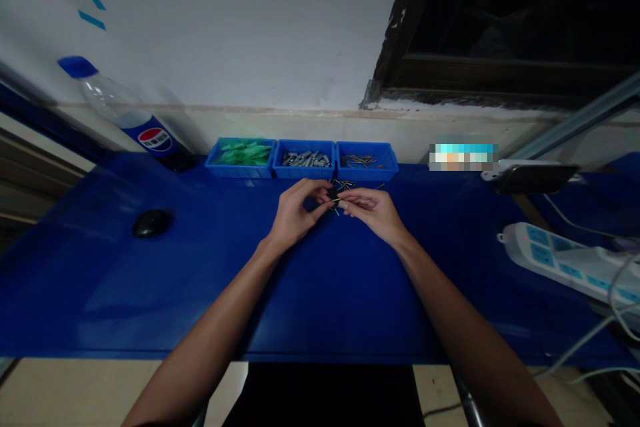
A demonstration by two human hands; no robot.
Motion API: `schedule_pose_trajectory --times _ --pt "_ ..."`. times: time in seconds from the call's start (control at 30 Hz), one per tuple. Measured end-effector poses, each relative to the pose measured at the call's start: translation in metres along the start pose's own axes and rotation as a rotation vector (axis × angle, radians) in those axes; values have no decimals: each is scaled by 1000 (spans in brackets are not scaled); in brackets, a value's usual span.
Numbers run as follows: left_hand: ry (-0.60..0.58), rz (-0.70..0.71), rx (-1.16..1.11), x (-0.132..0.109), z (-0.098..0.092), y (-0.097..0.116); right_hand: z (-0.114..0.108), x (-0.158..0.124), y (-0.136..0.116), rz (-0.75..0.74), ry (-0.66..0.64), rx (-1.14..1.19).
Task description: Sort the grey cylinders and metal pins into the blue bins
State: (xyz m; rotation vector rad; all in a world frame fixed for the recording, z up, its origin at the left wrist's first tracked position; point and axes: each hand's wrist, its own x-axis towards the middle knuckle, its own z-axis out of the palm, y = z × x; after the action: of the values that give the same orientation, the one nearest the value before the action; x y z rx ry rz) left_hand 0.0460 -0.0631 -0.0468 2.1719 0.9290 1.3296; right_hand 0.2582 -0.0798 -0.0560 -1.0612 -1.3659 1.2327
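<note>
Over the blue table, in the head view, my left hand and my right hand meet with their fingertips almost together. Between them is a thin, shiny metal pin, pinched by the thumb and fingers of each hand; its exact shape is too small to make out. Several similar loose pins lie in a small pile just behind and beneath my fingers, partly hidden by them. Straight behind my right hand, a blue bin holds more of these thin pins.
Beside that bin are a bin of silver metal pieces and one of green plastic pieces. A Pepsi bottle and black mouse are left. A phone and white power strip with cables are right.
</note>
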Motion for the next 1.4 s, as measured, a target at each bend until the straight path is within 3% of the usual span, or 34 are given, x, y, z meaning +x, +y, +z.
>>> schedule_pose_trajectory --times 0.3,0.5,0.67,0.97,1.1,1.3,1.4 --pt "-113 0 96 0 -3 0 -3 0 2 -21 -5 -54" --pt "-205 -91 359 -2 -12 -18 -10 7 -1 -181 267 -115" --pt "-300 -136 440 -5 -13 -27 -16 10 4 -170 247 -98" --pt "-307 -139 469 -5 -10 -29 -15 8 6 -140 247 -151" --pt "-231 -102 414 -4 -9 -27 -14 8 5 -138 248 -169" --pt "-12 -128 115 1 -8 -13 -11 5 2 -135 212 -155" --pt "3 -145 -20 1 -4 -9 -7 3 -1 -114 149 -157"
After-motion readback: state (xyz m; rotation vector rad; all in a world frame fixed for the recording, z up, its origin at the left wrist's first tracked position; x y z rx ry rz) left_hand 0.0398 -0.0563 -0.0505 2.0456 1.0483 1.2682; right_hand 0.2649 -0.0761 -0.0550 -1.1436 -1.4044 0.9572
